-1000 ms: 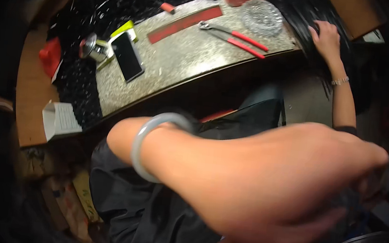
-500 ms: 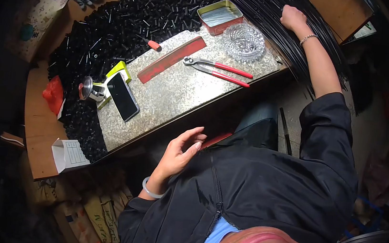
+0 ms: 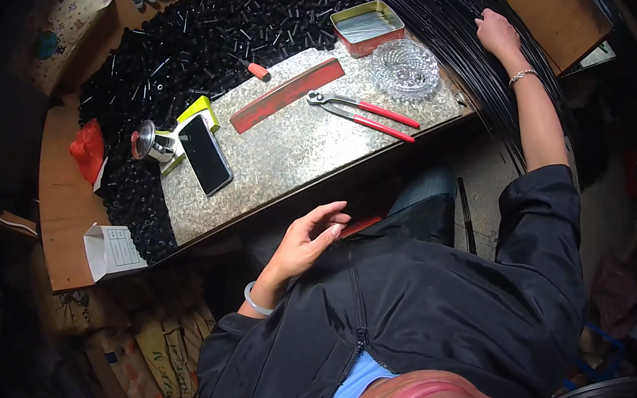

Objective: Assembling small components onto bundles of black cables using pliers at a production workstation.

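At the far right, my right hand (image 3: 500,36) reaches over a bundle of long thin black rods (image 3: 440,30), its fingers curled down among them. The fingertips are partly hidden, and I cannot make out what they hold. My left hand (image 3: 309,239) hovers before the table's front edge, fingers loosely bent and thumb apart, holding nothing. Red-handled pincers (image 3: 371,115) lie on the speckled stone slab (image 3: 278,143), beside a red flat bar (image 3: 287,95). Behind them stand a clear glass dish (image 3: 405,69) and a red tin (image 3: 367,30) with thin metal pieces inside.
A large heap of short black tubes (image 3: 195,43) covers the back and left. Nearby are a red-handled tool (image 3: 258,72), a phone (image 3: 205,156), a metal-lidded container (image 3: 154,142), a red plastic bag (image 3: 88,150) and a white box (image 3: 115,253). Sacks (image 3: 164,350) lie below the table.
My right hand has shifted slightly to the right over the rods. My left hand has moved a little right too. The whole view has shifted slightly.
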{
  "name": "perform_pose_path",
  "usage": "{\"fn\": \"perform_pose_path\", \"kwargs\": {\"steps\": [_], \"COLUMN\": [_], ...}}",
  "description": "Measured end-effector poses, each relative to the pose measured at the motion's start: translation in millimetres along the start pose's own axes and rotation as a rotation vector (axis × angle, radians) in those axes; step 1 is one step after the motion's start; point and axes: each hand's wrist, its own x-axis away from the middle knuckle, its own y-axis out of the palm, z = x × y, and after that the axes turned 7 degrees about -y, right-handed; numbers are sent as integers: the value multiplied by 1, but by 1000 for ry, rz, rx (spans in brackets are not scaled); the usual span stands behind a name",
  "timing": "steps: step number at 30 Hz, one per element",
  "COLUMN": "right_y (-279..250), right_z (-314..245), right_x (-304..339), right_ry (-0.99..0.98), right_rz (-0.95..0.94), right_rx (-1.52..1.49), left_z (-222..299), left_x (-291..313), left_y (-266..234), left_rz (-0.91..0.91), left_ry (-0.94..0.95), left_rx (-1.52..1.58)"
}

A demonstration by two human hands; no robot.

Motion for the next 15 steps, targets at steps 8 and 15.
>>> {"fn": "perform_pose_path", "kwargs": {"steps": [8, 15], "right_y": [-25, -31], "right_z": [11, 44], "right_x": [10, 13], "right_ry": [-30, -100], "right_rz": [15, 48], "right_rx": [157, 101], "left_z": [-3, -10], "left_x": [-1, -3], "left_y": [4, 5], "left_rz": [-11, -50], "left_ry": [9, 7], "left_rx": [12, 8]}}
